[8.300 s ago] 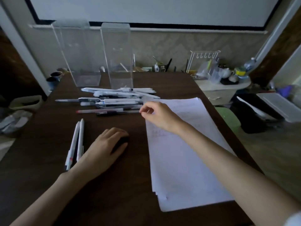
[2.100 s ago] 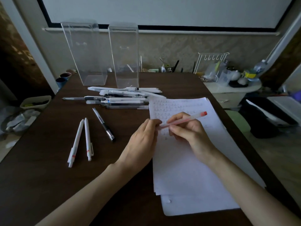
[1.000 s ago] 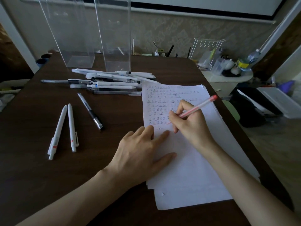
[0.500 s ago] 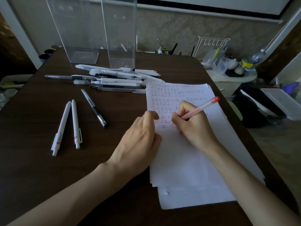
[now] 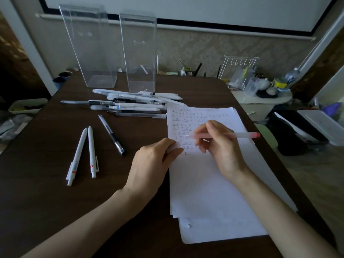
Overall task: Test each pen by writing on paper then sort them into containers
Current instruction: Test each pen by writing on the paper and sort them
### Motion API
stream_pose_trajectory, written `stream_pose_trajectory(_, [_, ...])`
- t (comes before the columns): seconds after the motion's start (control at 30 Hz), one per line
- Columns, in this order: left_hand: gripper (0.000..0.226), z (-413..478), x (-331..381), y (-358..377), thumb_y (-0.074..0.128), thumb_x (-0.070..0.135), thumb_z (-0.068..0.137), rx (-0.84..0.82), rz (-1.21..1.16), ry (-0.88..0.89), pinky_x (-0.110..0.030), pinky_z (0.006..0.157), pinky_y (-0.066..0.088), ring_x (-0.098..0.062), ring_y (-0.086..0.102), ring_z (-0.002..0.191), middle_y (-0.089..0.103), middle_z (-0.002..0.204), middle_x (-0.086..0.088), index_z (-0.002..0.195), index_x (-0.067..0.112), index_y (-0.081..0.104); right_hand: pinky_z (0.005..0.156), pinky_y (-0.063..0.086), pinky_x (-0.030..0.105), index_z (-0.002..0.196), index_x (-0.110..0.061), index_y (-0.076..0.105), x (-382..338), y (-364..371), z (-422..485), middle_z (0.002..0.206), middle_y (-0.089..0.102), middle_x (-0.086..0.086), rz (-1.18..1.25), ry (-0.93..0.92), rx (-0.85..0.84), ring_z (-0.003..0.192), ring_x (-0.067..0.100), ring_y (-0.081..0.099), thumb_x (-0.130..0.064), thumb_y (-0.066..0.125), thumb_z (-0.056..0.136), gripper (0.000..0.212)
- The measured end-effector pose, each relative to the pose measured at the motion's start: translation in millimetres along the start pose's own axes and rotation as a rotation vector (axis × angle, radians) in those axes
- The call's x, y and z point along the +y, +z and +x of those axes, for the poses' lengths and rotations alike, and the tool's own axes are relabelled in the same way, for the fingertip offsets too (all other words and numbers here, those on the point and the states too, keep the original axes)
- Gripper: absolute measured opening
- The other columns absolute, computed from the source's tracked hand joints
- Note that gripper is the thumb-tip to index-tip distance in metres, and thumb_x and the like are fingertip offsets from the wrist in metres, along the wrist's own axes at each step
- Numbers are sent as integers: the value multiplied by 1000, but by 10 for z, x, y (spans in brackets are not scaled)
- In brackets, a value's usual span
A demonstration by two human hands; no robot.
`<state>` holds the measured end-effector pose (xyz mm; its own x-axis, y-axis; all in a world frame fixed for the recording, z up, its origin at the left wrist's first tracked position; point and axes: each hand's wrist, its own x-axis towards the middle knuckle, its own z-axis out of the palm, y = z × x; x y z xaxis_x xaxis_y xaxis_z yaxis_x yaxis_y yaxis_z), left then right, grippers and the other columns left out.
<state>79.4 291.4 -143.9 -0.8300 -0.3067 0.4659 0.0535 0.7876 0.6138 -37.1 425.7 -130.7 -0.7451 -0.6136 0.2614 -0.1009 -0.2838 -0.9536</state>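
Right hand (image 5: 221, 146) grips red pen (image 5: 232, 135) level above paper (image 5: 214, 192), frame centre, tip pointing at left hand (image 5: 152, 164). Left hand pinches small pale cap (image 5: 175, 146), probably. Recapping likely: align on axis, push straight, keep tip off fingers. Clear containers (image 5: 89, 47) upper left, well apart.

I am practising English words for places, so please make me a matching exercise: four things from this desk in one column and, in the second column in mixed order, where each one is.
Things
1. red-ended pen
2. pair of white pens
3. dark pen
4. clear containers

Places
A. upright at the far side of the table
B. lying alone, between the white pair and the paper
C. in the right hand, over the paper
D. lying side by side, left of the dark pen

Pairs: 1-C, 2-D, 3-B, 4-A
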Motion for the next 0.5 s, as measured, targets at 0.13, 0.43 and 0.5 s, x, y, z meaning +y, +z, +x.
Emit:
stream_pose_trajectory(0.13, [20, 9, 25, -13, 66, 24, 85, -6, -23, 34, -38, 58, 55, -13, 64, 70, 68, 84, 0, 96, 8, 65, 49, 37, 23, 71, -1, 53, -30, -11, -7, 56, 57, 3, -48, 18, -10, 53, 16, 50, -22, 44, 91, 31])
stream_pose_trajectory(0.43, [39, -11, 70, -19, 42, 41, 92, -193, -83, 208, -31, 57, 50, -8, 59, 65, 63, 76, 5, 91, 9, 64, 45, 31, 19, 53, -16, 55, -140, 102, -56, 44, 40, -2, -191, 67, -8, 43, 11, 36, -24, 48, 93, 41])
stream_pose_trajectory(0.5, [35, -32, 158, -38, 43, 38, 94, -206, -111, 213, -23, 54, 46, -6, 55, 58, 58, 69, 7, 85, 10, 61, 44, 30, 18, 51, -12, 52, -189, 161, -97, 43, 40, -3, -179, 55, 68, 41, 8, 35, -17, 46, 97, 47])
